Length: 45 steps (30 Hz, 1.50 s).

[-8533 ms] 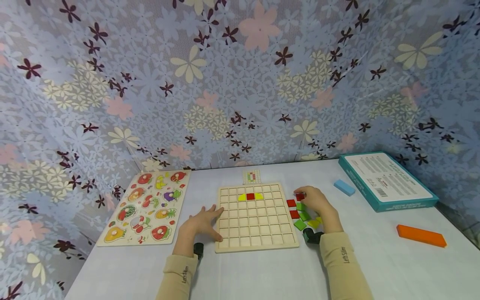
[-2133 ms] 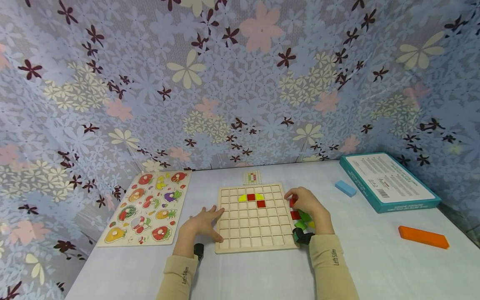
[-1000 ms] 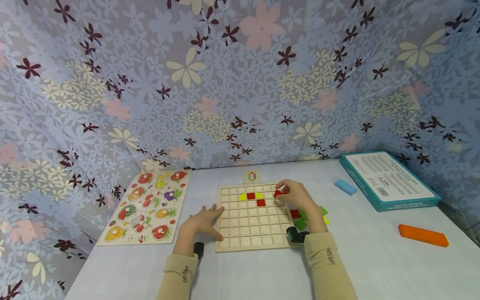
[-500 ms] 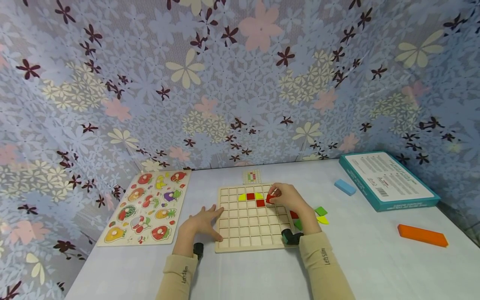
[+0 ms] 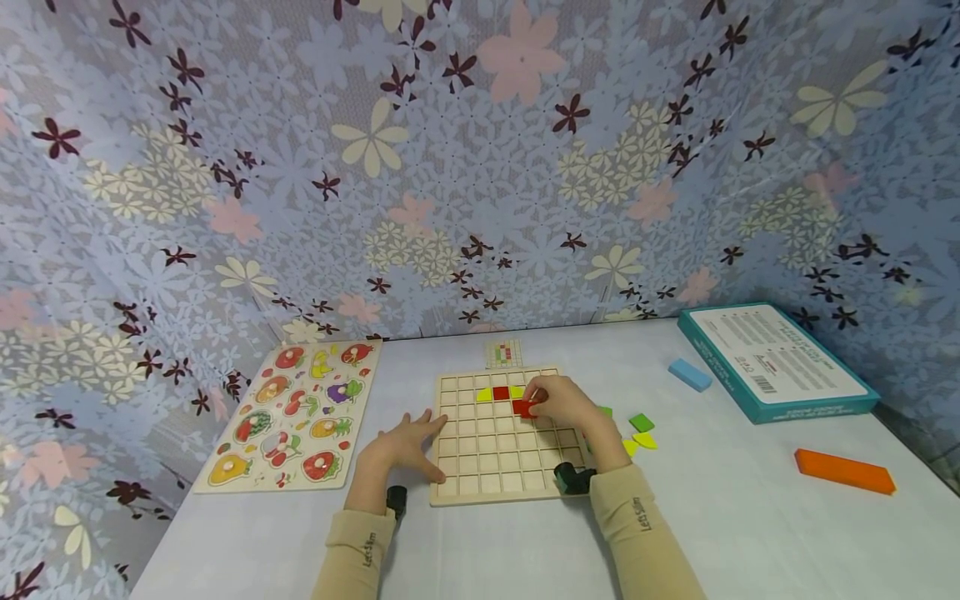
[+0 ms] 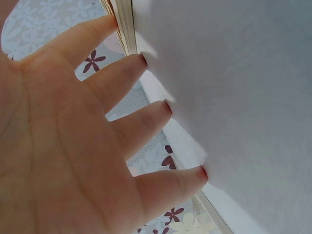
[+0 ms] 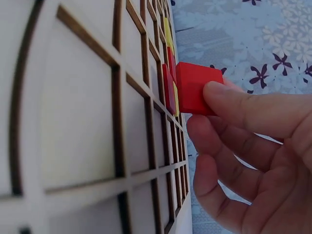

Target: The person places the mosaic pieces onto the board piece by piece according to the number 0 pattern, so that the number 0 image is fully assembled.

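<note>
My right hand (image 5: 567, 406) pinches a red square tile (image 7: 192, 88) between thumb and fingers, tilted just over the wooden grid board (image 5: 489, 461). On the board lie a red tile (image 5: 500, 393) with a yellow rounded tile (image 5: 484, 395) at its left and another yellow one, partly covered by my hand, at its right. One row nearer is a second red tile (image 7: 168, 87), right beside the held one. My left hand (image 5: 400, 448) has its fingers spread, resting at the board's left edge; in the left wrist view its fingertips (image 6: 163, 108) touch the white table.
Green tiles (image 5: 642, 422) and yellow tiles (image 5: 644, 440) lie right of the board, some hidden by my right arm. A small pattern card (image 5: 503, 353) lies behind it. A fruit puzzle (image 5: 288, 417) is left; a blue block (image 5: 689, 374), teal box (image 5: 780, 367) and orange block (image 5: 843, 472) are right.
A red tile joined the board's second filled row earlier. My right hand then took another red tile from the pile and carried it left over the board. The left hand stayed put.
</note>
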### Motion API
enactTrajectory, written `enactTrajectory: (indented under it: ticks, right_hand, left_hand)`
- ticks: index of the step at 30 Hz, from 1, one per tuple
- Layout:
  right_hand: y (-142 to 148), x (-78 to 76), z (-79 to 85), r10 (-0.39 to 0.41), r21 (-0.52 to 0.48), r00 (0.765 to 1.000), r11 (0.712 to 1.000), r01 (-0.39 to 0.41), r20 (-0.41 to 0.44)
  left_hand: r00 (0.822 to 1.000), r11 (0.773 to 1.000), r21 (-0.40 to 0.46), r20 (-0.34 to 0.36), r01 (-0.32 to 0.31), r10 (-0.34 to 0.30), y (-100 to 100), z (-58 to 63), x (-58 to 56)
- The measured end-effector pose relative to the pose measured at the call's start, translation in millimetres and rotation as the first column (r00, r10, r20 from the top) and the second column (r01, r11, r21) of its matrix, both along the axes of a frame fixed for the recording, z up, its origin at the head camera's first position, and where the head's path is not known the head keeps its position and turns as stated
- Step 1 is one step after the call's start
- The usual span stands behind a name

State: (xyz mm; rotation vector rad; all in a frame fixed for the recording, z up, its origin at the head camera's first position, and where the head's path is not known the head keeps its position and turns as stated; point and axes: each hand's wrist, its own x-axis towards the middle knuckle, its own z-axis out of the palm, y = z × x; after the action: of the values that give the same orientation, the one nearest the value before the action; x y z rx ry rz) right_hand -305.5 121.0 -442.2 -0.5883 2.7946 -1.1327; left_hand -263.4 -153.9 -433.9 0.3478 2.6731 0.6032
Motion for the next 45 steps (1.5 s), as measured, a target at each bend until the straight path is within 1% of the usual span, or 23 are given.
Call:
enactTrajectory:
  ticks: [6, 10, 18, 29, 34, 38, 45]
  right_hand:
    - [-3.9, 1.0, 0.9, 0.019, 0.007, 1.000, 1.000, -0.019, 0.014]
    - [-7.0, 1.6, 0.6, 0.017, 0.015, 0.999, 1.000, -0.018, 0.033]
    - [-7.4, 3.2, 0.5, 0.051, 0.014, 0.998, 0.999, -0.052, 0.045]
    - [-7.0, 3.2, -0.4, 0.053, 0.095, 0.999, 0.994, -0.052, -0.010]
    - [-6.7, 3.8, -1.6, 0.051, 0.115, 0.999, 0.992, -0.049, -0.013]
    - [-6.9, 4.6, -1.3, 0.030, 0.119, 1.000, 0.992, -0.030, 0.002]
    - [-5.8, 3.6, -0.5, 0.050, 0.134, 0.999, 0.990, -0.046, -0.021]
  left_hand:
    - [1.000, 1.000, 0.001, 0.003, -0.004, 0.004, 0.1, 1.4, 0.1]
    - [1.000, 1.000, 0.000, 0.007, 0.001, -0.001, 0.0, 0.6, 0.2]
    - [1.000, 1.000, -0.018, 0.001, 0.004, -0.004, -0.5, -0.3, -1.1]
    - [1.000, 1.000, -0.012, -0.003, 0.007, -0.007, -0.4, -0.7, -1.1]
    - [1.000, 1.000, -0.015, 0.002, 0.005, -0.005, -0.1, -0.3, 0.3]
    - [1.000, 1.000, -0.017, 0.007, 0.006, -0.005, 0.3, -0.8, 0.5]
    - [1.000, 1.000, -0.024, 0.002, 0.008, -0.008, 0.2, -0.8, -0.5]
